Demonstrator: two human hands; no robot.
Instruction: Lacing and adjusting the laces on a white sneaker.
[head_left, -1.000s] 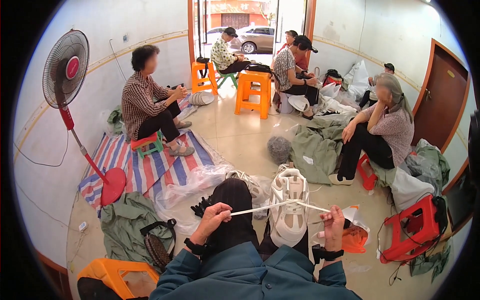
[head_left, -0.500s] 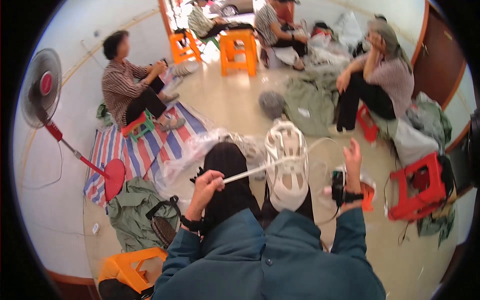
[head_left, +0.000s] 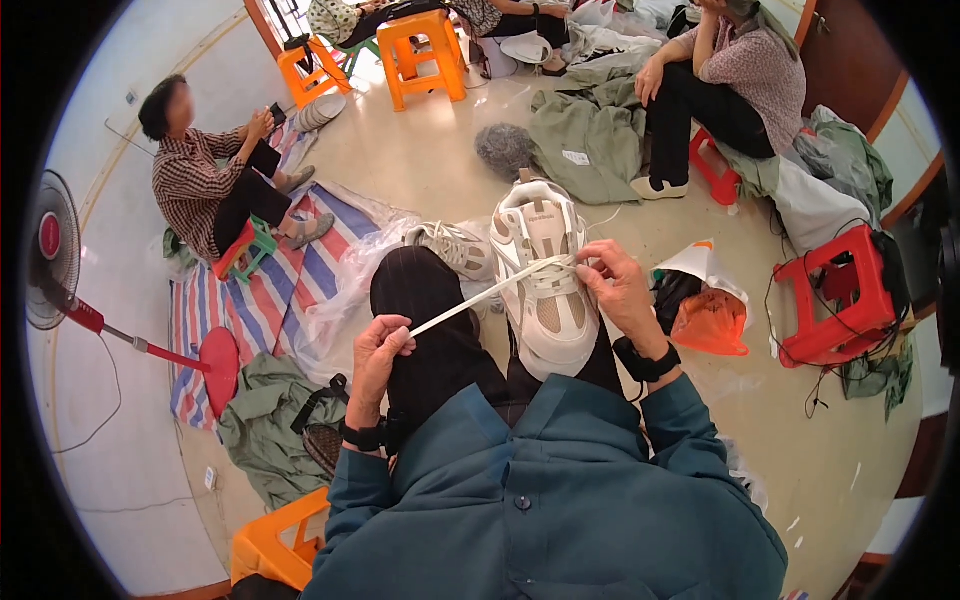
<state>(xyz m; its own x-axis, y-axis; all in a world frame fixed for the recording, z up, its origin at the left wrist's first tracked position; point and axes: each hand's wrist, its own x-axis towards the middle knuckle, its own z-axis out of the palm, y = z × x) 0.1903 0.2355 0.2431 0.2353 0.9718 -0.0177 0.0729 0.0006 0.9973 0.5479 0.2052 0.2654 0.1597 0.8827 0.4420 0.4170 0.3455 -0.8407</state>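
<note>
Shoe (head_left: pixel 560 345), whitish w/ beige mesh, on R leg (head_left: pixel 603 371) of person (head_left: pixel 590 470) in teal, toe at near end. L hand (head_left: pixel 376 358) pinches lace (head_left: pixel 470 305), stretched straight leftward; R hand (head_left: pixel 618 287) has fingertips at lace's shoe end, can't tell if gripping. 2nd shoe (head_left: pixel 452 248) just beyond L knee (head_left: pixel 415 285); orange bag (head_left: pixel 712 322) to the right.

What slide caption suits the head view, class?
Left hand holds a white shoelace taut; right hand at the lacing of a sneaker.
</note>
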